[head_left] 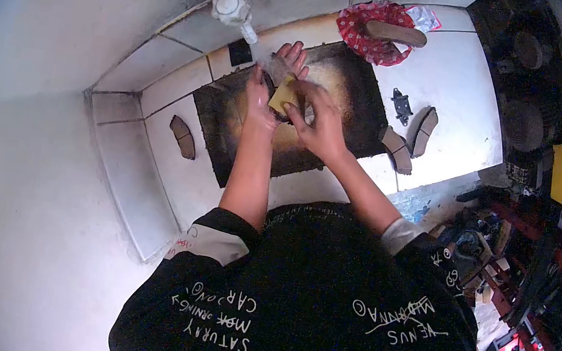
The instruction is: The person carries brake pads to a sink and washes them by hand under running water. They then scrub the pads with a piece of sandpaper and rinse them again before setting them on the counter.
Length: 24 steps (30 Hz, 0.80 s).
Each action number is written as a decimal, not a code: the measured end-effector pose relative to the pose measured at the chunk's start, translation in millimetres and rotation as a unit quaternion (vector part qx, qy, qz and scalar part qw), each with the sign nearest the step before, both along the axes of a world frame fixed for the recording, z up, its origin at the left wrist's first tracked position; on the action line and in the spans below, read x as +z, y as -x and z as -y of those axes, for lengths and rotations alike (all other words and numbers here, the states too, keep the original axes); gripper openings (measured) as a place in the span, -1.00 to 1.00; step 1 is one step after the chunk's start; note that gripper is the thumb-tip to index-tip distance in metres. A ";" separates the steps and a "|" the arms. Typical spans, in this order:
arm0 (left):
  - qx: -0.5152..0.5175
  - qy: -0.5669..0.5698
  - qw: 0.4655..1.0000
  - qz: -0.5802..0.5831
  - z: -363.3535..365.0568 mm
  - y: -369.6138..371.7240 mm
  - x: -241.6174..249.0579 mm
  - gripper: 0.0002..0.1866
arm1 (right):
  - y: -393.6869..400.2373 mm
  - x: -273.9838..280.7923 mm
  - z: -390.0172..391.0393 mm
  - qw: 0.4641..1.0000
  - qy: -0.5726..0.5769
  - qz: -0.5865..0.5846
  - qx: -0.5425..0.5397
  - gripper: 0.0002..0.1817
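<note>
Under the running tap (232, 8), my left hand (261, 100) cradles a greyish brake pad (281, 69) on its palm, with the fingers curving up around its far end. My right hand (318, 119) pinches a yellowish flat piece, perhaps a sponge or sandpaper (283, 94), against the near part of the pad. Part of the pad is hidden by this piece and my fingers. Both hands are over the dark, stained sink (213, 122).
One brake pad (183, 137) lies left of the sink. Two more, a nearer pad (397, 149) and a farther pad (425, 132), lie right beside a small black bracket (402, 106). A brown oval piece (395, 33) rests on red patterned cloth (364, 21). Cluttered shelves (519, 284) stand right.
</note>
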State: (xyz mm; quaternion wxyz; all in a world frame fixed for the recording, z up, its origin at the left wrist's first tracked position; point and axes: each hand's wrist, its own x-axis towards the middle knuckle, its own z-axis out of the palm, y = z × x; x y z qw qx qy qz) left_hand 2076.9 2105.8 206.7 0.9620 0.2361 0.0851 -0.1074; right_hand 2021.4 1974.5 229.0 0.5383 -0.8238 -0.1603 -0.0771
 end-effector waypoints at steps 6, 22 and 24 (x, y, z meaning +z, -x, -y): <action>0.016 0.015 0.999 -0.024 9.0 6.2 10.0 -0.37 | -27.9 -29.0 -9.0 0.983 -0.118 -0.123 -0.066 -0.37; 0.054 -0.058 0.996 -0.030 7.9 -1.0 18.4 -0.38 | -64.5 -23.1 -25.1 0.948 -0.206 -0.240 -0.042 -0.50; 0.059 -0.025 0.998 -0.014 -1.6 -9.4 19.0 -0.37 | -47.6 -13.6 -25.8 0.947 -0.231 -0.224 -0.018 -0.51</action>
